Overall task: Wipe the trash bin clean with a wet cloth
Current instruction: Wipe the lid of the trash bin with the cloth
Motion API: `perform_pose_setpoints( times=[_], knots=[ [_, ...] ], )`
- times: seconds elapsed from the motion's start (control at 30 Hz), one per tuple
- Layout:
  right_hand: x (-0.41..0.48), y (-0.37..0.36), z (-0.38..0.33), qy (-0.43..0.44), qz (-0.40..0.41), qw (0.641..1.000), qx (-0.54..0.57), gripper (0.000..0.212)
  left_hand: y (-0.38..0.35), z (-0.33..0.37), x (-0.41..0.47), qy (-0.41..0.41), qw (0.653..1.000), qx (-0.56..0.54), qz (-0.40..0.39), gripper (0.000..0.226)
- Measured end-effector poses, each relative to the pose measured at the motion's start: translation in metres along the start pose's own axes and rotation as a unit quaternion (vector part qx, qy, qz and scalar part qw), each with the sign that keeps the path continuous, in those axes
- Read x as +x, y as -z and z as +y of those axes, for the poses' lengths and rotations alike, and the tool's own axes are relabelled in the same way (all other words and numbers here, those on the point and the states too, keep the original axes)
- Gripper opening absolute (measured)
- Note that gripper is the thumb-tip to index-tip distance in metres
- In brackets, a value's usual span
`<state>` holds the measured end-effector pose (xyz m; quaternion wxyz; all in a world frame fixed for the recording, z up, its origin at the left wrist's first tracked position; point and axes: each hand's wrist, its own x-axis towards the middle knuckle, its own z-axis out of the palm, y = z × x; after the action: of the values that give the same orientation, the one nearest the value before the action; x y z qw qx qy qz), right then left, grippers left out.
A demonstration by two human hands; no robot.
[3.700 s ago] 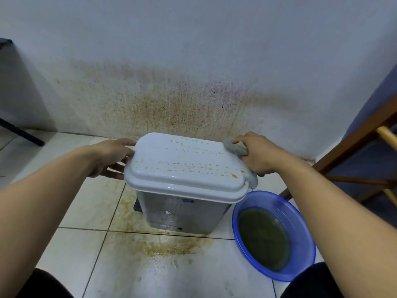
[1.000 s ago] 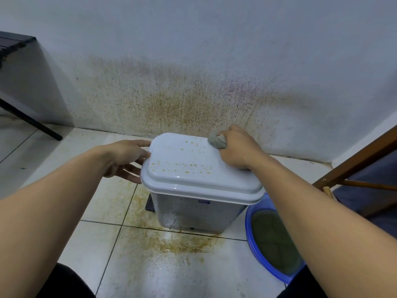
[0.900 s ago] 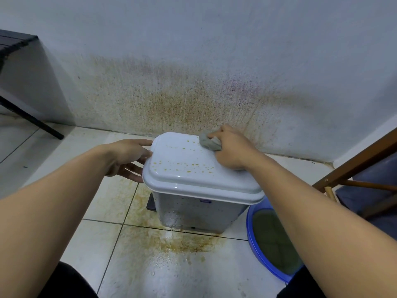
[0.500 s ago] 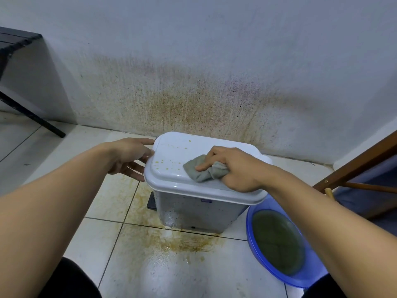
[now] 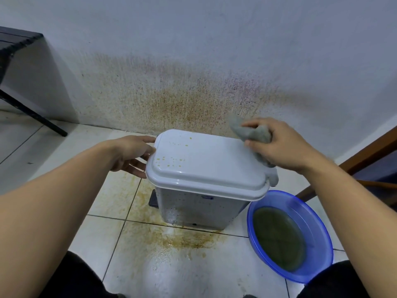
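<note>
1. One black slatted piece of furniture [image 5: 15, 43] stands at the far left against the white wall [image 5: 214, 29], its slanted leg on the white tiled floor [image 5: 53, 143].
2. Left hand [image 5: 131, 154]: fingers straight and spread, holding nothing, their tips touching the left edge of the bin's lid.
3. White rectangular plastic trash bin [image 5: 199, 207]: upright on the floor at centre, near the wall, its domed white lid [image 5: 210, 166] closed. Yellow-orange specks [image 5: 171, 162] show on the left part of the lid; the right part looks clean. A black pedal [image 5: 153, 198] projects at the lower left of the bin.
4. Brown spatter marks the wall behind the bin, and a yellow-brown stain [image 5: 182, 239] covers the tiles in front of it.
5. Crumpled grey cloth [image 5: 251, 133]: lies against the lid's far right edge, one end hanging past the right corner.
6. Right hand [image 5: 281, 147]: fingers curled round the cloth, gripping it.
7. Round blue translucent plastic basin [image 5: 318, 237]: on the floor just right of the bin, holding murky green-brown water [image 5: 279, 237].
8. Brown wooden chair frame [image 5: 369, 151]: at the far right edge.
</note>
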<state>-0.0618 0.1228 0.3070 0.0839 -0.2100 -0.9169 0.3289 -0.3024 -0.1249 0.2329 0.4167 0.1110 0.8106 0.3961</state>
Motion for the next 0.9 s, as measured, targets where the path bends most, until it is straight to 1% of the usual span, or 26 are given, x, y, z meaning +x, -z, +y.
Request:
perform_pose_setpoints(
  times=[0.03,0.07,0.1,0.17,0.2,0.23,0.3,0.37,0.43,0.57,0.7,0.8,0.9],
  knots=[
    [0.000,-0.004,-0.001,-0.016,-0.044,0.997,-0.068,0.037,0.000,0.000,0.001,0.001,1.000,-0.002,0.000,0.038],
    [0.001,-0.011,-0.002,-0.038,-0.088,0.989,-0.111,0.051,0.001,-0.001,0.001,0.001,1.000,-0.005,-0.001,0.039],
    [0.002,-0.020,-0.003,-0.062,-0.107,0.983,-0.139,0.064,0.001,-0.001,0.002,0.000,1.000,-0.006,-0.003,0.039],
    [0.010,-0.037,-0.004,-0.096,-0.065,0.976,-0.187,0.083,0.001,-0.001,0.002,-0.001,1.000,-0.009,-0.004,0.039],
    [0.016,-0.046,-0.005,-0.118,-0.040,0.967,-0.221,0.084,0.001,-0.001,0.002,-0.002,1.000,-0.010,-0.004,0.039],
    [0.020,-0.054,-0.007,-0.138,-0.028,0.956,-0.257,0.080,0.001,-0.001,0.002,-0.002,1.000,-0.012,-0.004,0.039],
    [0.028,-0.068,-0.014,-0.155,-0.034,0.940,-0.302,0.061,0.002,-0.003,0.002,-0.004,1.000,-0.017,-0.007,0.039],
    [0.036,-0.079,-0.021,-0.148,-0.033,0.939,-0.307,0.044,0.002,-0.004,0.001,-0.007,1.000,-0.018,-0.012,0.039],
    [0.045,-0.087,-0.025,-0.117,-0.021,0.946,-0.301,0.037,0.002,-0.003,0.000,-0.011,1.000,-0.013,-0.015,0.038],
    [0.062,-0.100,-0.030,-0.049,-0.012,0.956,-0.290,0.041,0.000,-0.002,-0.002,-0.013,1.000,-0.011,-0.014,0.034],
    [0.075,-0.114,-0.034,0.026,-0.022,0.961,-0.273,0.047,0.001,-0.002,-0.003,-0.015,1.000,-0.013,-0.013,0.032],
    [0.076,-0.122,-0.036,0.082,-0.046,0.961,-0.262,0.054,0.002,-0.003,-0.002,-0.013,1.000,-0.016,-0.015,0.032],
    [0.070,-0.124,-0.035,0.122,-0.073,0.958,-0.250,0.058,0.002,-0.002,-0.001,-0.012,1.000,-0.021,-0.019,0.034]
  ],
)
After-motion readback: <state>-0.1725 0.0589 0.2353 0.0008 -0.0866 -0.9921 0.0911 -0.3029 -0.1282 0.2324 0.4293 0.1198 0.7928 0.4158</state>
